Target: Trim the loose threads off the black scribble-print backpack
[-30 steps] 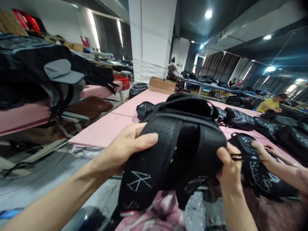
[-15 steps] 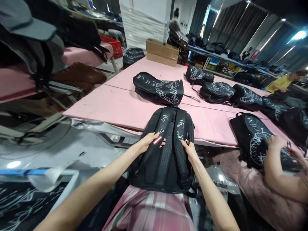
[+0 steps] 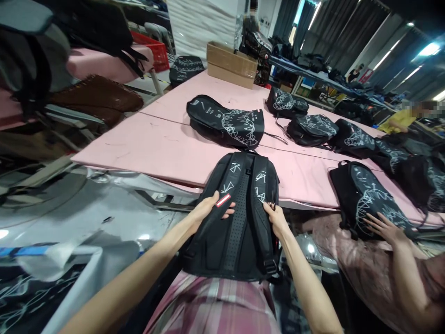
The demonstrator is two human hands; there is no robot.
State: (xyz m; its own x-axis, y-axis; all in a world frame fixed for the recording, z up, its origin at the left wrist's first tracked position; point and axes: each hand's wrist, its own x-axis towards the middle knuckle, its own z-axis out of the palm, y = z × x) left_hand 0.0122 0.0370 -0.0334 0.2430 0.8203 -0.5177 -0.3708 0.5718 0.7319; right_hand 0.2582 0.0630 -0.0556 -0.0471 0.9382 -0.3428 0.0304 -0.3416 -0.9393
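Pink table (image 3: 167, 148), backpack (image 3: 239, 218) at lower centre, back panel up.
Left hand (image 3: 208, 209) curled on one strap, right hand (image 3: 276, 219) pinching the other; best keep both straps flat.

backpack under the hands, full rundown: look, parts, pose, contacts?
The backpack is black fabric, back panel up: perforated centre strip, two padded straps with white scribbles, a red-and-white tag on the left strap. Its top lies on the pink table edge, its bottom on the plaid lap. The left hand grips the left strap; the right hand pinches the right one.
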